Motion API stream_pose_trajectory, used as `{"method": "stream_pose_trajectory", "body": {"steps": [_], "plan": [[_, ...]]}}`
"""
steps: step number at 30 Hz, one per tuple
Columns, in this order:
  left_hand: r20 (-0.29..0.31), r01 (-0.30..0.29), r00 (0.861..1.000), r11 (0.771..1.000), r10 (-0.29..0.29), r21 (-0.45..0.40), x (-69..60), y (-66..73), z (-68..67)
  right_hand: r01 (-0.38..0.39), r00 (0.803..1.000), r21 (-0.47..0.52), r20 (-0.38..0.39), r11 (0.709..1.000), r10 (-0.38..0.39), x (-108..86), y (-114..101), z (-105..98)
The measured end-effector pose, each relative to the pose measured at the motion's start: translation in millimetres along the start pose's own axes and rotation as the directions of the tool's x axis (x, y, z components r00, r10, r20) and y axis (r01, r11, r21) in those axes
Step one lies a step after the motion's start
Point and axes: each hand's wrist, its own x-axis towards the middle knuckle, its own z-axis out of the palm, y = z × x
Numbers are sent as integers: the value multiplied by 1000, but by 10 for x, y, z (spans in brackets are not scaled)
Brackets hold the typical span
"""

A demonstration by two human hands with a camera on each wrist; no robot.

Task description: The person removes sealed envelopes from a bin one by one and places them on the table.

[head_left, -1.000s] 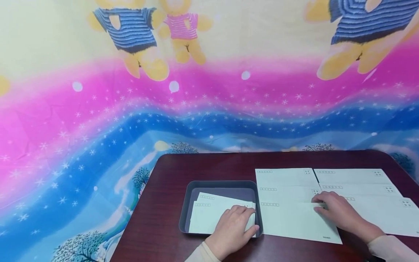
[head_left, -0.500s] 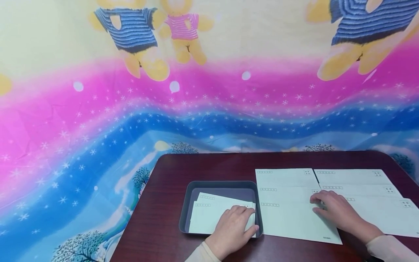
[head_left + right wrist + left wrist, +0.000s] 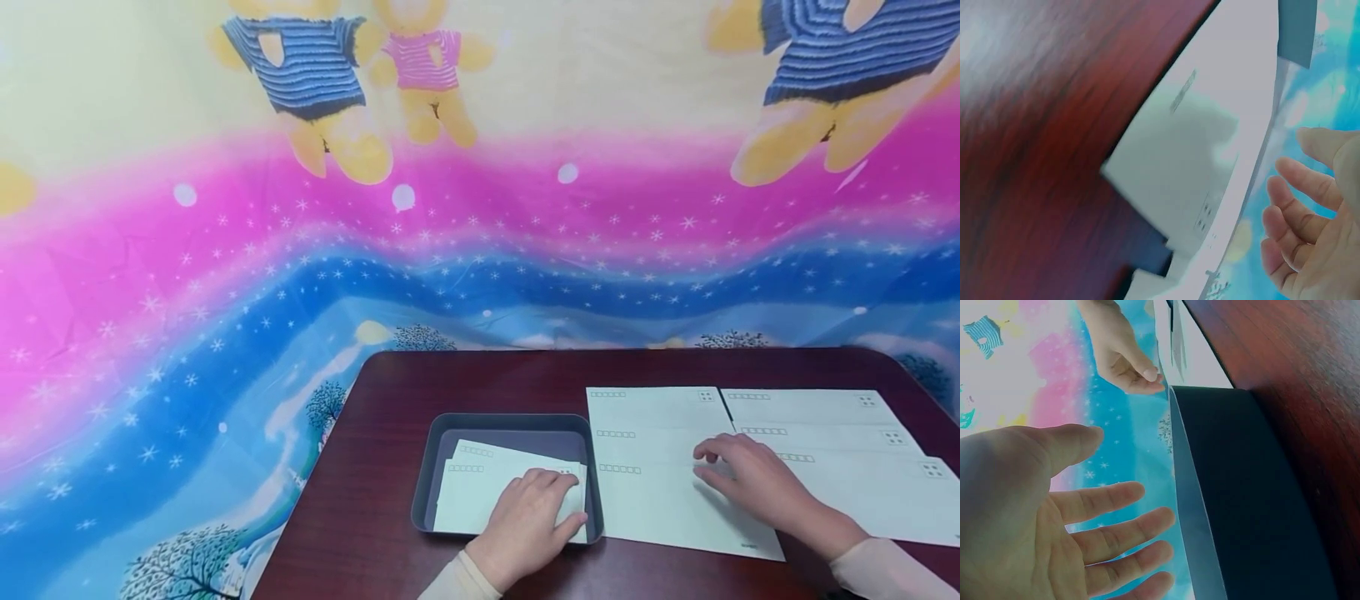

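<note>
In the head view my left hand (image 3: 525, 521) is over the right part of a dark grey tray (image 3: 422, 483), where white envelopes (image 3: 468, 500) lie overlapping. Its fingers are spread and relaxed in the left wrist view, holding nothing, above the tray's wall (image 3: 1247, 487). My right hand (image 3: 776, 487) hovers above a left column of overlapping envelopes (image 3: 675, 512), near their right edge. Loosely bent fingers (image 3: 1310, 181) with nothing between them show in the right wrist view, apart from the bottom envelope (image 3: 1166, 162). The right hand covers part of that envelope in the head view.
A second column of overlapping envelopes (image 3: 877, 500) lies to the right, close beside the first. Both columns and the tray are on a dark red-brown table (image 3: 360, 500). Behind it hangs a colourful cloth (image 3: 480, 200) with printed bears.
My right hand has moved a little to the left over the left column of envelopes. My left hand has barely shifted. The envelopes and tray stay where they were.
</note>
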Motion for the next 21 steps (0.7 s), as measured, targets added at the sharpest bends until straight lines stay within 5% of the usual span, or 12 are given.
{"method": "stream_pose_trajectory", "body": {"steps": [21], "plan": [[-37,99,994,994,-100,-43,-87,-254,-56,88,996,58,-6,994,-88,95,-649,-4]]}}
